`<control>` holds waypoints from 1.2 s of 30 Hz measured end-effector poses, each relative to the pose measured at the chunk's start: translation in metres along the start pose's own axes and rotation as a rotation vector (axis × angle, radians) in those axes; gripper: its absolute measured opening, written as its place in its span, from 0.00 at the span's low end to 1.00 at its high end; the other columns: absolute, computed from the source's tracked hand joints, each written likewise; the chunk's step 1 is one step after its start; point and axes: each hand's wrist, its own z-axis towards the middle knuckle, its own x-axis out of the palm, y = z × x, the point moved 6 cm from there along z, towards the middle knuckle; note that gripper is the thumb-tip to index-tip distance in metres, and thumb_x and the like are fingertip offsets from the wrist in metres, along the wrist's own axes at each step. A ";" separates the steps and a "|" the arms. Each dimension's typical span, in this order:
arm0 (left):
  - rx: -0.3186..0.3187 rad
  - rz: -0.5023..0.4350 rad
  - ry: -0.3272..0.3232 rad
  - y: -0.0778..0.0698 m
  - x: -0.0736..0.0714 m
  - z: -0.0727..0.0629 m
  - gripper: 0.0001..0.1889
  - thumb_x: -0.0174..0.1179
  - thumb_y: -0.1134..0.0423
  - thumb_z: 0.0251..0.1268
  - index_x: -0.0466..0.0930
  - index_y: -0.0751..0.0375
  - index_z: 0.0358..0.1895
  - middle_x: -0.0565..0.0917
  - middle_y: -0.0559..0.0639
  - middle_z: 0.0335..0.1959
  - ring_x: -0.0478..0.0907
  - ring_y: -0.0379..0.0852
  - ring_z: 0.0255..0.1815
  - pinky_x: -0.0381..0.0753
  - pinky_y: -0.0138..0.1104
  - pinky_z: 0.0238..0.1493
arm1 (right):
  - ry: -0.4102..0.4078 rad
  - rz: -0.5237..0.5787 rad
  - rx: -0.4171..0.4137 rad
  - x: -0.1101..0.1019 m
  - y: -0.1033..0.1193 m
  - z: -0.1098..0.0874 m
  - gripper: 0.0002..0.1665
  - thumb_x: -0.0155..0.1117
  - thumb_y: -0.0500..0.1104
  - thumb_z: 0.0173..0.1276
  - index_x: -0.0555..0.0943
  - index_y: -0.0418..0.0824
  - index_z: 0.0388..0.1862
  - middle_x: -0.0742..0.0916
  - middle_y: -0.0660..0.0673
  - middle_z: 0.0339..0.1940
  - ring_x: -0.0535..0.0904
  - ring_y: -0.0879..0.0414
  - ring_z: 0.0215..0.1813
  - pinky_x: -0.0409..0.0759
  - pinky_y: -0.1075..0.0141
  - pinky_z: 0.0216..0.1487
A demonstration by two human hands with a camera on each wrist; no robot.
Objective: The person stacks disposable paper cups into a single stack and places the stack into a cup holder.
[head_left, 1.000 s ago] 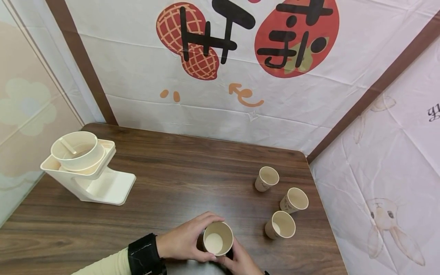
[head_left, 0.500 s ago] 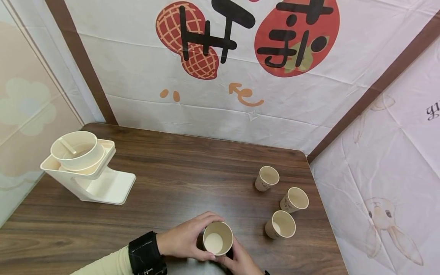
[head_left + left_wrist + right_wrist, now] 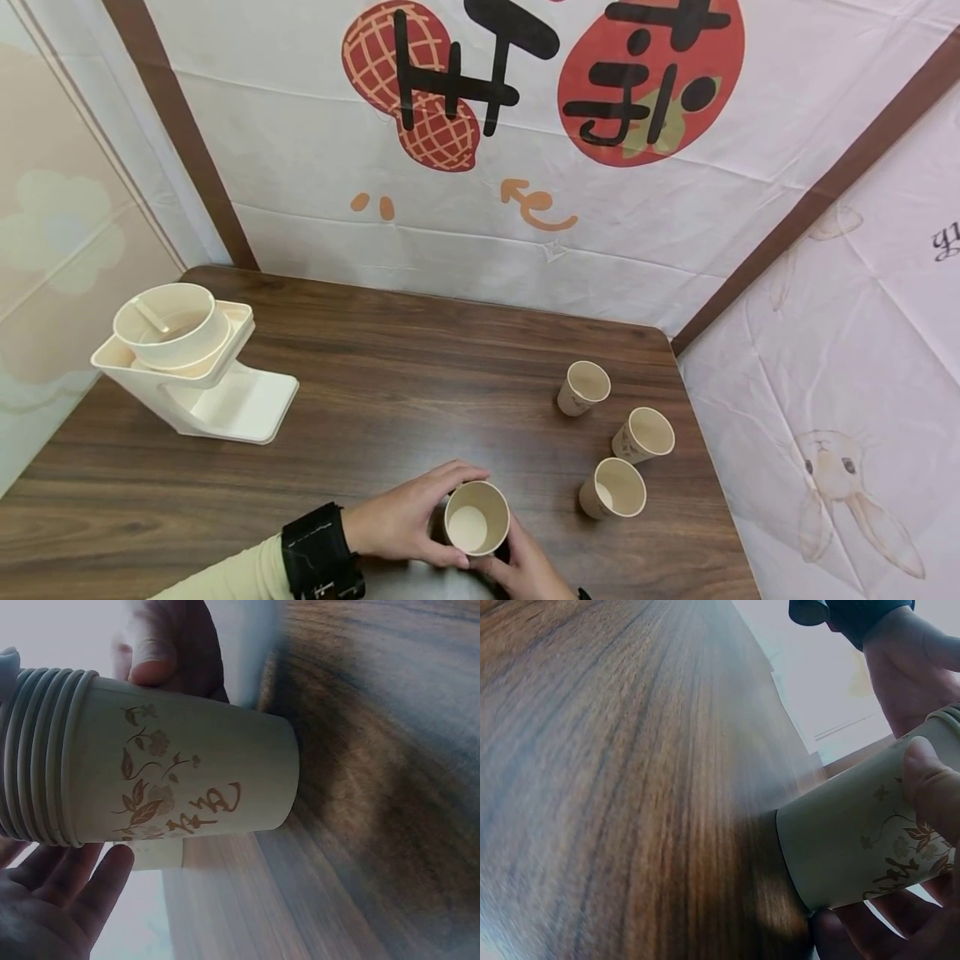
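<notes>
A stack of nested beige paper cups (image 3: 477,518) is upright near the front middle of the table, open ends up. In the left wrist view the stack (image 3: 180,765) shows several rims and a brown floral print. My left hand (image 3: 408,518) grips it from the left, fingers round the far side and thumb on the near side. From the lower right my right hand (image 3: 529,568) holds the same stack low down. The right wrist view shows my right thumb and fingers around the printed cup (image 3: 855,825), its base close to the tabletop.
Three separate paper cups stand at the right: one farther back (image 3: 583,389), one in the middle (image 3: 642,436) and one nearer (image 3: 612,489). At the left a cream stand (image 3: 243,408) bears a round tub (image 3: 168,327). Printed cloth walls (image 3: 450,250) edge the wooden table (image 3: 375,367).
</notes>
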 end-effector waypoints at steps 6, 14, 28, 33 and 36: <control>-0.015 -0.023 -0.028 0.003 0.001 -0.002 0.48 0.78 0.50 0.53 0.61 0.47 0.76 0.71 0.43 0.68 0.72 0.41 0.65 0.76 0.40 0.65 | 0.008 0.012 -0.004 0.000 0.000 0.001 0.42 0.69 0.45 0.72 0.60 0.40 0.79 0.74 0.37 0.72 0.69 0.55 0.71 0.67 0.69 0.70; -0.019 -0.036 -0.086 0.010 0.006 -0.008 0.48 0.80 0.52 0.50 0.62 0.45 0.74 0.72 0.40 0.66 0.73 0.42 0.65 0.75 0.39 0.66 | -0.005 0.063 -0.005 0.002 -0.005 0.002 0.41 0.70 0.43 0.71 0.63 0.36 0.77 0.74 0.35 0.71 0.69 0.57 0.70 0.66 0.71 0.70; -0.035 -0.042 -0.169 0.023 0.011 -0.020 0.44 0.79 0.54 0.53 0.65 0.48 0.73 0.75 0.42 0.66 0.74 0.45 0.66 0.74 0.39 0.67 | -0.020 0.047 0.011 0.001 -0.011 0.005 0.36 0.67 0.47 0.73 0.68 0.37 0.74 0.76 0.36 0.71 0.68 0.58 0.72 0.65 0.71 0.71; -0.051 -0.073 -0.195 0.026 0.012 -0.022 0.42 0.78 0.55 0.56 0.65 0.49 0.73 0.76 0.43 0.66 0.75 0.45 0.66 0.75 0.39 0.67 | -0.032 0.046 0.006 0.000 -0.009 0.007 0.34 0.66 0.46 0.74 0.68 0.35 0.74 0.77 0.35 0.69 0.70 0.57 0.71 0.68 0.70 0.69; -0.068 -0.037 -0.231 0.028 0.010 -0.024 0.41 0.77 0.52 0.57 0.66 0.51 0.72 0.77 0.45 0.65 0.76 0.45 0.64 0.76 0.38 0.65 | -0.036 0.086 -0.003 0.000 -0.007 0.009 0.33 0.65 0.42 0.75 0.67 0.32 0.74 0.76 0.31 0.69 0.73 0.55 0.68 0.73 0.67 0.67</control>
